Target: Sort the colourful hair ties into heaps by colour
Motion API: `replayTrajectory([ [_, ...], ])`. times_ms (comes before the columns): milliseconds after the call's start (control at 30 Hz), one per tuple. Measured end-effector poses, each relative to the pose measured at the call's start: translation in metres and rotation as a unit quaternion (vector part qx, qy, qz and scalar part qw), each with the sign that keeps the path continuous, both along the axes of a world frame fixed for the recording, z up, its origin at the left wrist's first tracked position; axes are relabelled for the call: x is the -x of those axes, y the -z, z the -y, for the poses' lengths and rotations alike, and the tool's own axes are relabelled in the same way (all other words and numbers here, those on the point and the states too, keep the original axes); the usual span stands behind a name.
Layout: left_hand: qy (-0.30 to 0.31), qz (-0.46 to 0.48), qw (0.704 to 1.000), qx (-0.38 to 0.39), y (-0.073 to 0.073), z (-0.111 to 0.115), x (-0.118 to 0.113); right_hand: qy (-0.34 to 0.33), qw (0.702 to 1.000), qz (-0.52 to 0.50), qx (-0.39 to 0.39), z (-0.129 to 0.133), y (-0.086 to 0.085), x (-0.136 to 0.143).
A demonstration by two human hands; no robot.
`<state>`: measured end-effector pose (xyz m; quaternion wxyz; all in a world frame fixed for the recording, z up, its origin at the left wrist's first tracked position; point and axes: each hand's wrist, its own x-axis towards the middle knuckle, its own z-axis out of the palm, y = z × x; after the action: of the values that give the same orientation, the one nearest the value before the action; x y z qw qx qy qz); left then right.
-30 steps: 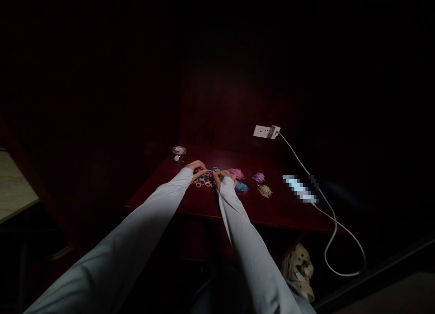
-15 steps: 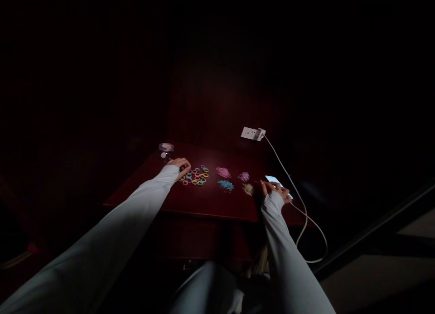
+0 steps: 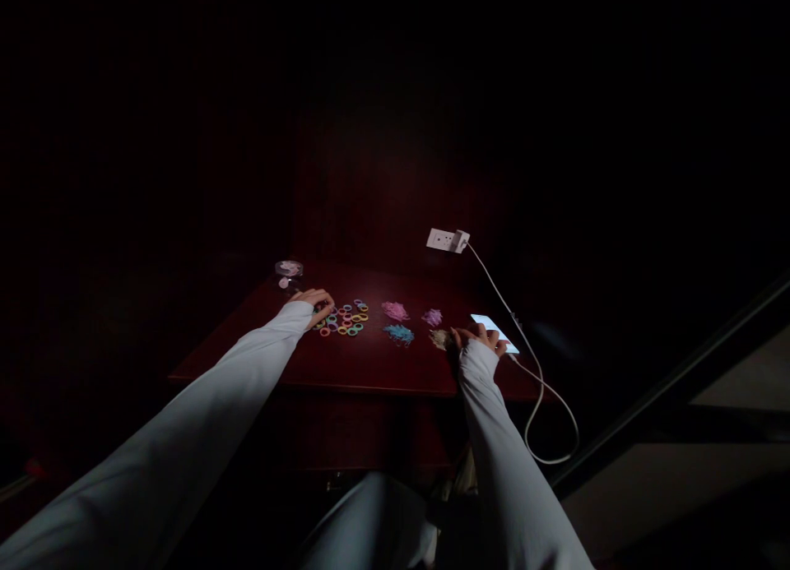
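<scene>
At the left of the dark red table (image 3: pixel 370 373), my left hand (image 3: pixel 313 301) lies open, its fingers loosely curved at the edge of many colourful hair ties (image 3: pixel 346 317). My right hand (image 3: pixel 480 338) is over the lower part of a lit phone (image 3: pixel 490 325). Its thumb and index finger come together at the right edge of a beige pile of small bands (image 3: pixel 439 339); anything between them is too small to make out. Between the hands lie a pink pile (image 3: pixel 395 311), a blue pile (image 3: pixel 399 333) and a purple pile (image 3: pixel 432 317) of similar thin bands.
A round clear container (image 3: pixel 289 268) with pale contents stands at the table's back left, with a small pale piece (image 3: pixel 284 282) before it. A white cable (image 3: pixel 494 282) runs from a charger in the wall socket (image 3: pixel 445 240) and loops beside the phone. The room is very dark.
My right hand has moved left relative to the table, from the phone's near side to the beige pile. My left hand stays by the hair ties. The whole view has shifted slightly.
</scene>
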<state>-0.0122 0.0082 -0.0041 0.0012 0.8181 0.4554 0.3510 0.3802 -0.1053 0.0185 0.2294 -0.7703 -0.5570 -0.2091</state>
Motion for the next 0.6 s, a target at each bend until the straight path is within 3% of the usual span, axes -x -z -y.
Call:
replayTrajectory([
  [400, -0.008, -0.003, 1.000, 0.005, -0.003, 0.005, 0.000, -0.036, 0.998, -0.052, -0.019, -0.002, 0.004, -0.001],
  [600, -0.110, 0.045, 0.993, -0.019, -0.008, 0.008, 0.007, 0.004, 0.991, -0.089, -0.100, -0.009, 0.003, -0.002],
])
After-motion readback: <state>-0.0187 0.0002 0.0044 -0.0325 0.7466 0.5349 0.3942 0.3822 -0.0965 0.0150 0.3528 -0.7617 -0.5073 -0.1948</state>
